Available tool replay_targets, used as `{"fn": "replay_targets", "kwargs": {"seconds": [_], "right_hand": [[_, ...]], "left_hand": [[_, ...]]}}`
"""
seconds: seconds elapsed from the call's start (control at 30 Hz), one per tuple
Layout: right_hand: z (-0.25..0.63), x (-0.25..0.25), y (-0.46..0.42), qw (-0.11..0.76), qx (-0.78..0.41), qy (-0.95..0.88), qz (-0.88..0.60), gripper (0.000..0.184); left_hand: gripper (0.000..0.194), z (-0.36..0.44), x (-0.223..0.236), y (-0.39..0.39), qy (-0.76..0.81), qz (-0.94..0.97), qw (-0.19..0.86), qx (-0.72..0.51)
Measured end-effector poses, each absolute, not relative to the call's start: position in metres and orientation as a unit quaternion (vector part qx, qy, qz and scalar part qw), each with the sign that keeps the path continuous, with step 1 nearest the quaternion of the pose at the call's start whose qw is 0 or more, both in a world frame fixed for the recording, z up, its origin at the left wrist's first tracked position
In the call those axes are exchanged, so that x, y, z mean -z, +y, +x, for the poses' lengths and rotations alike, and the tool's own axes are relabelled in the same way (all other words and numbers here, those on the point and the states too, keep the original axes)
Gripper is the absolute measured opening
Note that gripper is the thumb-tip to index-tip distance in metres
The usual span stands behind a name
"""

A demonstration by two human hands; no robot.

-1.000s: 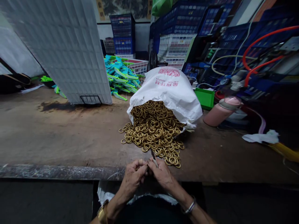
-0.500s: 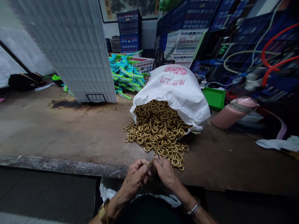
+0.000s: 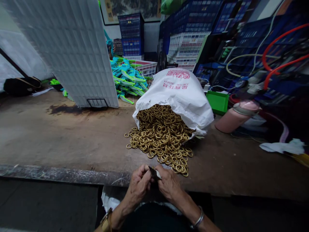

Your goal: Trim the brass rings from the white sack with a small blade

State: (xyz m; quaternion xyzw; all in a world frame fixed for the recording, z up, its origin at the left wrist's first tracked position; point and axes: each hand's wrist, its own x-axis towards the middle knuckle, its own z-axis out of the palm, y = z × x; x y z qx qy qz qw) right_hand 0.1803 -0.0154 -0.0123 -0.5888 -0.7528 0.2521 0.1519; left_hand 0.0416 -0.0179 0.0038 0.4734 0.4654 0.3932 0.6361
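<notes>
Both of my hands meet at the table's front edge, just below the spilled gold-coloured rings (image 3: 164, 141). My right hand (image 3: 171, 186) is closed on a small knife (image 3: 153, 173), its dark flat blade pointing up and left, with a white piece showing by the thumb. The fingers of my left hand (image 3: 139, 183) are pinched together right beside the blade; what they hold is hidden. A white sack (image 3: 180, 93) with red print lies on its side, rings pouring from its mouth onto the wooden table (image 3: 72, 138).
A pale ribbed panel (image 3: 79, 58) stands at left. Behind the sack lie blue-and-green plastic pieces (image 3: 129, 77). To the right are a green tray (image 3: 217, 102), a pink bottle (image 3: 235, 117) and a crumpled cloth (image 3: 283, 146). Stacked crates (image 3: 188, 45) stand at the back.
The blade in my right hand has swung into clear view between the hands. A gold ring at my left fingertips no longer shows. The view has shifted slightly.
</notes>
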Motion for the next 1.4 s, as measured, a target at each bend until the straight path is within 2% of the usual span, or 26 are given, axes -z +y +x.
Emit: {"fn": "replay_targets", "kwargs": {"seconds": [0.23, 0.37, 0.47, 0.63, 0.7, 0.8, 1.0, 1.17, 1.3, 1.4], "right_hand": [[0.178, 0.013, -0.015, 0.091, -0.226, -0.759, -0.604, 0.029], [0.179, 0.014, -0.007, 0.076, -0.172, -0.759, -0.624, 0.024], [0.178, 0.017, -0.001, 0.097, -0.136, -0.758, -0.631, 0.022], [0.167, 0.021, 0.011, 0.154, -0.095, -0.748, -0.639, 0.029], [0.162, 0.021, 0.015, 0.141, -0.081, -0.751, -0.641, 0.031], [0.157, 0.02, 0.019, 0.122, -0.076, -0.749, -0.647, 0.025], [0.156, 0.015, 0.023, 0.098, -0.061, -0.73, -0.673, 0.029], [0.151, 0.009, 0.029, 0.046, -0.063, -0.729, -0.68, 0.019], [0.152, 0.009, 0.032, 0.081, -0.083, -0.719, -0.685, 0.019], [0.158, 0.009, 0.033, 0.167, -0.139, -0.698, -0.682, 0.018]], "left_hand": [[0.032, 0.039, -0.008, -0.025, 0.473, 0.497, 0.618, -0.384], [0.031, 0.033, -0.03, -0.039, 0.434, 0.501, 0.662, -0.348], [0.029, 0.026, -0.038, -0.042, 0.4, 0.44, 0.721, -0.355], [0.03, 0.017, -0.026, -0.036, 0.394, 0.308, 0.765, -0.406], [0.023, 0.015, -0.021, -0.035, 0.385, 0.275, 0.77, -0.428], [0.013, 0.012, -0.016, -0.034, 0.367, 0.22, 0.792, -0.436], [0.02, 0.006, -0.004, -0.031, 0.339, 0.122, 0.825, -0.435], [0.022, 0.007, 0.001, -0.031, 0.35, 0.12, 0.815, -0.447], [0.018, 0.007, 0.001, -0.028, 0.363, 0.152, 0.805, -0.443], [0.017, 0.01, 0.003, -0.022, 0.373, 0.182, 0.797, -0.438]]}}
